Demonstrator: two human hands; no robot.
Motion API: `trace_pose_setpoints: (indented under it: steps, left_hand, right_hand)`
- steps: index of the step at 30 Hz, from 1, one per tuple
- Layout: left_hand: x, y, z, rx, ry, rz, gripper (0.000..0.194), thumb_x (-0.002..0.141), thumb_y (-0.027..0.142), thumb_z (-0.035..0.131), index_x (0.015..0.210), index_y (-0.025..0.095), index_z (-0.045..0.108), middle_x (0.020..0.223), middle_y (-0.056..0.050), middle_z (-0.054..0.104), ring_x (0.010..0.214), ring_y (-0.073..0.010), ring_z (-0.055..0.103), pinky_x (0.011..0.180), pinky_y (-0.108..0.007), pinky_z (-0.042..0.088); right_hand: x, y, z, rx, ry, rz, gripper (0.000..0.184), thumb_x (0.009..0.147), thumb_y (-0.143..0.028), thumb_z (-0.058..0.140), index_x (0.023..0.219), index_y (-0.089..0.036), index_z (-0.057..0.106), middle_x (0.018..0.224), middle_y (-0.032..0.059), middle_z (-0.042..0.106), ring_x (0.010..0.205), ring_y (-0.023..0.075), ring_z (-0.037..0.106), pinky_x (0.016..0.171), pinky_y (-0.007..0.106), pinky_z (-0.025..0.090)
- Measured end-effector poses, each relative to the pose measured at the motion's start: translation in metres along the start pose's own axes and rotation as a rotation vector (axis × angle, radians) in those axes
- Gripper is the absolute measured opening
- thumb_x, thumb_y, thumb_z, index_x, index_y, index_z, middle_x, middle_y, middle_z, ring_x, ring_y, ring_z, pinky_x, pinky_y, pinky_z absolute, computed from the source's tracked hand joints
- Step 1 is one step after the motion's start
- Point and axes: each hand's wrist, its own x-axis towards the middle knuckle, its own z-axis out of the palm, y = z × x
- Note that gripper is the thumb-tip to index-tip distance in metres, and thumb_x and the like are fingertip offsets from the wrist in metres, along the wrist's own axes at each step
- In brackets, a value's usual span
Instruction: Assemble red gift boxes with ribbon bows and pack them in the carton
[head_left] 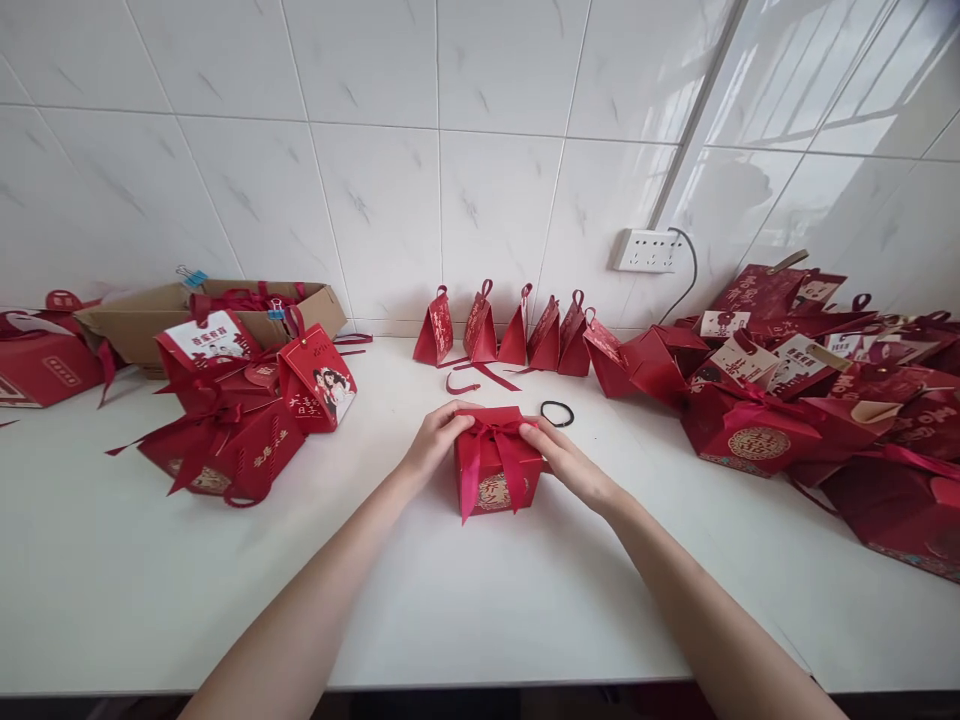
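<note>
A small red gift box stands upright on the white table, directly in front of me. A red ribbon is tied in a bow at its top, and both tails hang down over a gold round emblem. My left hand grips the box's upper left side, thumb near the bow. From the other side my right hand holds the upper right edge, its thumb by the bow too. Some fingers of both hands are hidden behind the box. Just beyond my right hand lies a black ring-shaped band.
Several red triangular boxes line the wall, with loose ribbon before them. Finished-looking red boxes and a cardboard carton are at left. Many red boxes pile up at right. A power strip hangs on the tiles.
</note>
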Motion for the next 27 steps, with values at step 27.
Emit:
trace_pose_setpoints:
  steps: [27]
  left_hand:
    - [-0.01, 0.0, 0.011, 0.238, 0.201, 0.232, 0.028, 0.078, 0.044, 0.06, 0.075, 0.019, 0.047, 0.074, 0.001, 0.051, 0.065, -0.0117, 0.05, 0.061, -0.023, 0.043]
  right_hand:
    - [0.005, 0.012, -0.003, -0.067, 0.13, -0.45, 0.052, 0.077, -0.054, 0.065, 0.109, -0.027, 0.034, 0.141, 0.012, 0.032, 0.128, 0.0241, 0.042, 0.094, 0.045, 0.047]
